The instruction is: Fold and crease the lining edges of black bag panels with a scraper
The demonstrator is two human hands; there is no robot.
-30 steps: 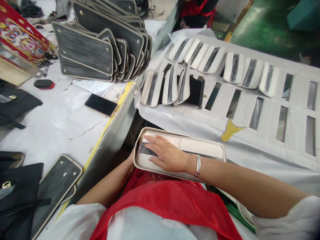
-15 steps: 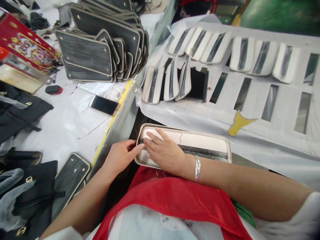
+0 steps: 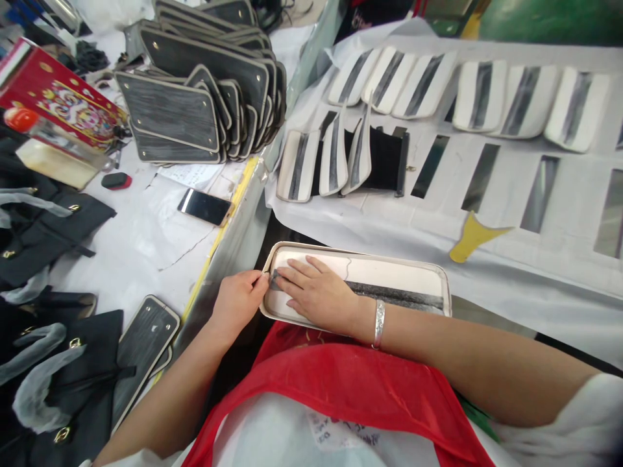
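Fingers [image 3: 257, 280] of left hand [image 3: 238, 299] pinch left edge of cream panel [image 3: 403, 277]; right hand [image 3: 318, 297] lies flat, fingers spread, over dark strip [image 3: 399, 297]. Panel rests against red apron [image 3: 350, 383], just off table [image 3: 146, 253] edge. Risk: uneven press could crease strip or tip panel. Counts: one phone [image 3: 203, 206], one yellow scraper [image 3: 474, 235], nine white striped pieces [image 3: 296, 165] beyond.

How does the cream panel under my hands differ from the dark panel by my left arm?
The cream panel shows a pale face with a dark strip; the dark panel, brushed grey with studs. The left hand pinches and the right hand presses the cream panel; the dark panel lies untouched. Both have rounded corners.
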